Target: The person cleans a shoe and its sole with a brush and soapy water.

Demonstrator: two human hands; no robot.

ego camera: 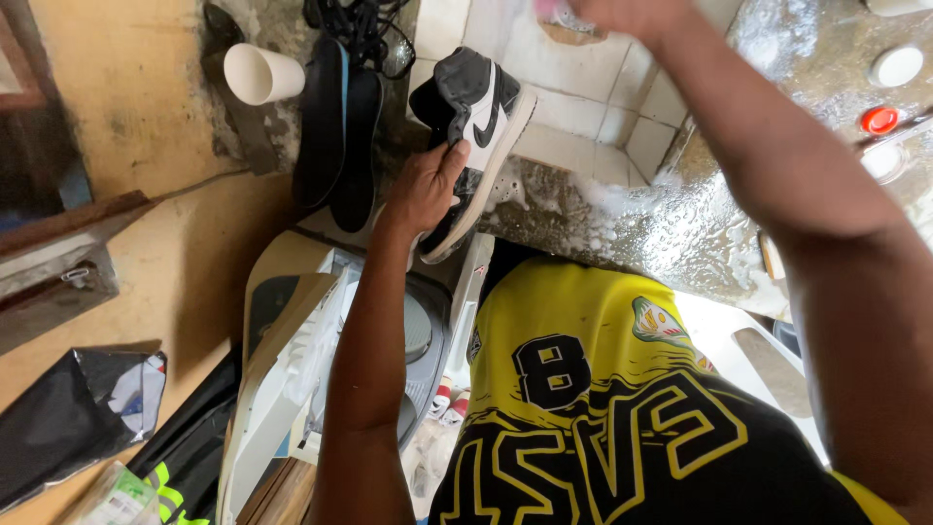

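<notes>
We hold a shoe (473,126) in our left hand (425,190), fingers wrapped round its heel and rear sole, toe tilted up over the soapy stone counter (680,224). It is a black, grey and white high-top, and it hangs at the counter's edge, just beside two dark insoles (340,126) that lean against the wall. Our right hand (622,12) reaches up past the top edge; it seems to close on something pale pink, but we cannot tell how the fingers sit. The shoe looks light, with a stiff sole and a softer collar, and wet suds likely make it slippery, so the heel and sole edge give the firmest hold. A white cup (260,73) lies near the insoles.
</notes>
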